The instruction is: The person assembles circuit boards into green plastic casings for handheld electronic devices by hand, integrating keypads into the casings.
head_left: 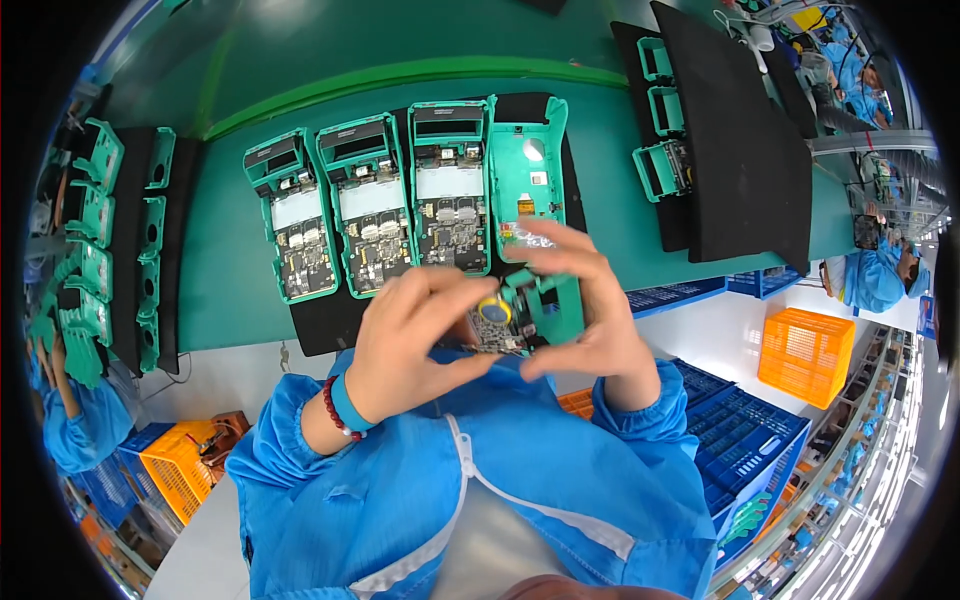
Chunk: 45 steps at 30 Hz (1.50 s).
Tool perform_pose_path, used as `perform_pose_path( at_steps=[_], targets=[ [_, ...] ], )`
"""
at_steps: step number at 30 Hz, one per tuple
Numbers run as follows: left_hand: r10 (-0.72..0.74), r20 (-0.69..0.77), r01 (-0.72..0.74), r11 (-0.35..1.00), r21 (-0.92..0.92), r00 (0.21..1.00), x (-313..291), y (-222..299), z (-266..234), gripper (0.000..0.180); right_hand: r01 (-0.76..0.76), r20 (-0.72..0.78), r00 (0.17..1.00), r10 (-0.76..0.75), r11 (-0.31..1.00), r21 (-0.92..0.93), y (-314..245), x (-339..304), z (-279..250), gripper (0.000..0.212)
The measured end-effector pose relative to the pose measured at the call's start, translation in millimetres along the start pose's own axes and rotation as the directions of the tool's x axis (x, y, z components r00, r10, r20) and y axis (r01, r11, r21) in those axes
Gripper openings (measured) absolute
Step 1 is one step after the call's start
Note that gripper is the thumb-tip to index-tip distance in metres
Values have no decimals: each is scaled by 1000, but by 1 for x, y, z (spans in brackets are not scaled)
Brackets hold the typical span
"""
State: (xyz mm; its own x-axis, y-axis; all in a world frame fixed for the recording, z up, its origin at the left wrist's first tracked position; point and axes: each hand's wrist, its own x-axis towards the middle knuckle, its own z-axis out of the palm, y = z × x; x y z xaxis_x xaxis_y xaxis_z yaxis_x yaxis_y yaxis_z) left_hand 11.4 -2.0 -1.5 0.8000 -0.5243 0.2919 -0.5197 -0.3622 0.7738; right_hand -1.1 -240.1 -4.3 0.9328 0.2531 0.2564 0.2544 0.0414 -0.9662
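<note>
Both hands work close to the chest, above the near edge of the green workbench (pixel 590 150). Left hand (pixel 415 335) is clenched on a small green device housing with exposed circuit board (pixel 500 325), thumb under, fingers curled over the top; a yellow-blue round part (pixel 493 308), prob. a coin cell or buzzer, sits on the board just beside the L fingertips. Right hand (pixel 585 310) grasps the same assy from the opposite side, fingers arched over its top edge, thumb below. The assy is thus held between both hands, off the bench, approx. centre of view. Behind it, on a black mat (pixel 320 325), three open green terminal housings (pixel 370 205) lie side by side w/ boards and white display windows facing up; a fourth green shell (pixel 527 170), inner face up, lies touching the R end of the row. Far right: a black tray (pixel 745 150) w/ green frames (pixel 660 120) along its L edge. Far left: a black rack (pixel 150 250) w/ more green parts (pixel 85 240). L wrist carries a blue wrist strap (pixel 350 402) and a red bead bracelet (pixel 336 410). Orange crate (pixel 805 355) and blue crates (pixel 745 440) stand on the floor at right; other workers in blue coats (pixel 870 280) sit well apart.
</note>
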Motion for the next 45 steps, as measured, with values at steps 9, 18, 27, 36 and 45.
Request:
perform_pose_path(
  at_steps=[9, 18, 27, 36, 45],
  targets=[
    [9, 242, 5, 998, -60, 970, 41, 2, 31, 36, 184, -208, 931, -299, 880, -438, -6, -10, -66, 67],
    [151, 66, -163, 830, 534, 986, 13, -5, 56, 22, 165, -134, 915, -382, 654, -738, -42, 46, -84, 50],
    [269, -40, -228, 878, 422, 962, 3, -20, 63, 19, 266, 197, 963, -183, 539, -799, -43, 92, -64, 40],
    [216, -39, -177, 880, 441, 976, 5, -12, 60, 33, 190, 180, 981, -70, 503, -843, -11, 96, -53, 55],
    [125, 207, -203, 887, 416, 970, 5, -15, 68, 53, 185, 135, 931, -339, 120, -975, 54, 97, -77, 51]
  ],
)
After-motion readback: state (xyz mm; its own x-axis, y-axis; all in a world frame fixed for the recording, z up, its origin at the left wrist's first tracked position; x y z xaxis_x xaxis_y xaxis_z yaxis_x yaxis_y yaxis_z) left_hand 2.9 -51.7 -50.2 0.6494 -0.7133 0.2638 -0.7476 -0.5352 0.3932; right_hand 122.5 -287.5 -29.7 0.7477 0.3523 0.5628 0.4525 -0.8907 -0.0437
